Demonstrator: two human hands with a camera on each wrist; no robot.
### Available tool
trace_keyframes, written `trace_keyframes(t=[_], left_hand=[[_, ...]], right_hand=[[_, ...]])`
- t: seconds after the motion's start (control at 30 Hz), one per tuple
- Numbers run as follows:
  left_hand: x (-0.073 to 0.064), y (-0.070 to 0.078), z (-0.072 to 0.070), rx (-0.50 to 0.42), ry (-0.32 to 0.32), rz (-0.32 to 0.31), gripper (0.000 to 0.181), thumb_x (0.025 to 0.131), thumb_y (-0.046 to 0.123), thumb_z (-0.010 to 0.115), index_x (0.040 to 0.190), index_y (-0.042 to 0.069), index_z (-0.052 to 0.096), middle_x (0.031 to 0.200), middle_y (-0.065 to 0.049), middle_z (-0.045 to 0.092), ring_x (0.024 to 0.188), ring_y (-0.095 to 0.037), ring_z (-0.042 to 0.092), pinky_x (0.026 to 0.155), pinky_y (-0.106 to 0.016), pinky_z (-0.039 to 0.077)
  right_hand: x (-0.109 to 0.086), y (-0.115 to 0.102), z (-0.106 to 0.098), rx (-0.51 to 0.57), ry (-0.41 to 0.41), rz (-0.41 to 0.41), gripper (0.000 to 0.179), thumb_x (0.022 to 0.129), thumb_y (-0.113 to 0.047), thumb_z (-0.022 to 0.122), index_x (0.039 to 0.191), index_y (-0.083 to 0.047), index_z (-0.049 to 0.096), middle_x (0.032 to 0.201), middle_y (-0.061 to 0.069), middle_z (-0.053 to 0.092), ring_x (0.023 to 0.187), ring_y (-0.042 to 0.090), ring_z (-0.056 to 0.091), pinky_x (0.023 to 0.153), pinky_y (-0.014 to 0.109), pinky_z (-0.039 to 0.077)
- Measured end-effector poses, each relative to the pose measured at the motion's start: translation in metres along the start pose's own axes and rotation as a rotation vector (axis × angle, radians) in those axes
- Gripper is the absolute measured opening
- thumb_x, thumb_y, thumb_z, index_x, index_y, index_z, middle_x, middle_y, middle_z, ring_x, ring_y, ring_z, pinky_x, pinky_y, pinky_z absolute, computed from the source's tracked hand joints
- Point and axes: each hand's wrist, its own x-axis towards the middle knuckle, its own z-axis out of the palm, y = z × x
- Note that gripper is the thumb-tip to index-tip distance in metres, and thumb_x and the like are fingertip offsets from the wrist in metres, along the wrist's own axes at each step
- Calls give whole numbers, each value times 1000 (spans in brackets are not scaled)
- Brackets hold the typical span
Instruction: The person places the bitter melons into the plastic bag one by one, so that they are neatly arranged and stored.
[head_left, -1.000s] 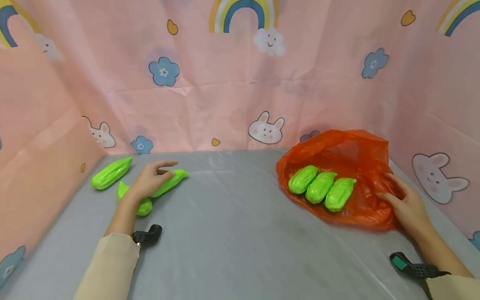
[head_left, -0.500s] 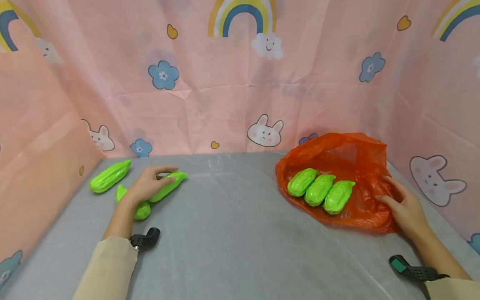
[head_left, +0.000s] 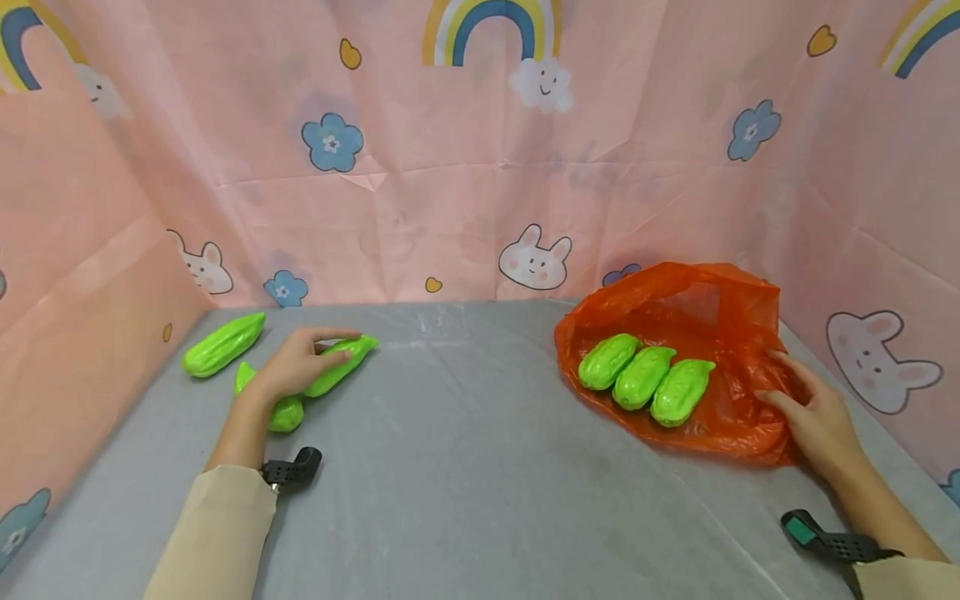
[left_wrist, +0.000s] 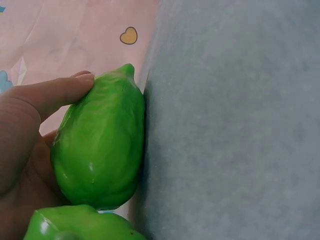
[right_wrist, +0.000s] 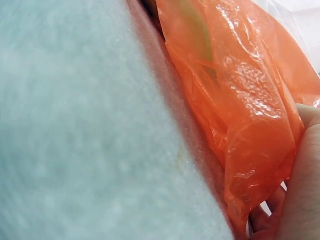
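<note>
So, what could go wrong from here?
The left hand grips a glossy green vegetable, which might slip. A second vegetable lies close by that wrist and could get knocked away. The right hand holds the thin orange bag at one side, so a tug might roll out the three vegetables lying near its open edge.

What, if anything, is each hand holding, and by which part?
Left hand: a green vegetable, by its sides, toward the pointed end. Right hand: the bag, by its right side.

Green vegetables (head_left: pixel 643 379), orange-red bag (head_left: pixel 738 408), seemingly grey table (head_left: pixel 480 467)
</note>
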Motion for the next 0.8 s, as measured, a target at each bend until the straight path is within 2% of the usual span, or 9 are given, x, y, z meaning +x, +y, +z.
trace_keyframes(t=[0.13, 0.23, 0.37, 0.43, 0.57, 0.67, 0.73, 0.8], left_hand=[[1, 0, 1, -8, 10, 0, 40, 101, 21, 63, 139, 12, 62, 145, -15, 59, 124, -40, 63, 82, -31, 49], [1, 2, 1, -23, 12, -1, 41, 101, 23, 62, 140, 13, 61, 144, -16, 59, 118, -37, 65, 77, -29, 49], [1, 4, 2, -47, 13, -21, 42, 101, 26, 62, 141, 14, 60, 139, -15, 62, 95, -26, 63, 63, -28, 47], [0, 5, 2, -52, 22, -29, 42, 101, 27, 62, 142, 14, 60, 133, -15, 65, 84, -19, 60, 60, -28, 46], [0, 7, 2, -70, 48, -37, 43, 101, 30, 62, 141, 15, 60, 111, -16, 72, 57, -7, 43, 55, -28, 44], [1, 11, 3, -74, 66, -25, 43, 101, 32, 62, 141, 16, 61, 109, -17, 73, 60, -8, 46, 56, -28, 45], [2, 13, 4, -65, 76, -11, 43, 101, 34, 61, 141, 16, 61, 117, -16, 72, 74, -14, 56, 61, -28, 46], [4, 16, 6, -55, 90, -2, 43, 101, 36, 62, 140, 18, 62, 128, -14, 69, 94, -22, 63, 65, -29, 47]], right_hand=[[0, 0, -1, 4, 2, 1, 62, 103, -31, 53, 160, -20, 30, 165, 19, 27, 138, 4, 33, 106, 8, 24], [-1, 0, 0, 15, 2, 3, 63, 104, -31, 53, 160, -19, 30, 167, 16, 25, 144, 7, 29, 114, 16, 20], [-1, -1, 1, 19, -3, 14, 63, 104, -32, 52, 161, -19, 29, 166, 18, 25, 147, 20, 27, 118, 23, 20], [-1, -1, 1, 18, -1, 16, 63, 104, -32, 53, 160, -18, 30, 165, 21, 26, 146, 24, 27, 117, 21, 21], [-1, -2, 2, 19, 2, 19, 63, 104, -32, 53, 160, -17, 30, 165, 23, 26, 145, 27, 28, 112, 16, 23], [-1, -3, 2, 29, -4, 30, 63, 104, -32, 52, 160, -16, 29, 165, 23, 25, 146, 34, 26, 120, 25, 22], [-1, -4, 2, 35, -6, 37, 63, 104, -32, 51, 161, -16, 28, 165, 24, 24, 145, 41, 26, 125, 39, 21], [0, -5, 1, 44, -11, 45, 63, 104, -31, 51, 161, -15, 27, 165, 25, 23, 145, 46, 25, 126, 53, 19]])
